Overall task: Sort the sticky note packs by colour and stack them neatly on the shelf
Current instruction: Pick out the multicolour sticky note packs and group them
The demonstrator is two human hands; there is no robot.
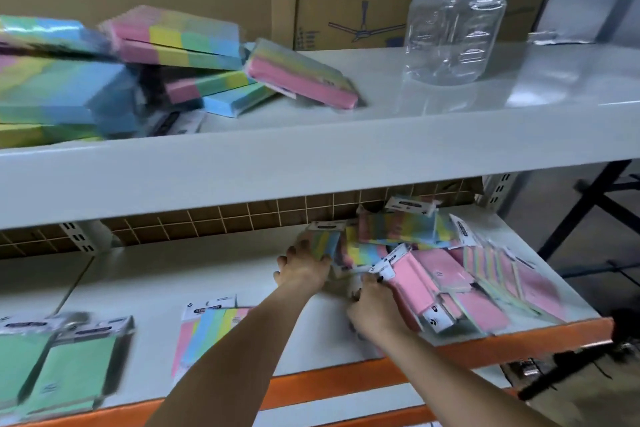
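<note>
Low down, left hand (pixel 304 269) clutching a striped pack (pixel 323 244), right hand (pixel 375 308) around a pink pack (pixel 412 282).

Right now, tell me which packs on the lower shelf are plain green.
The two green packs at the lower shelf's far left; the others there are pink or multicoloured stripes.
</note>
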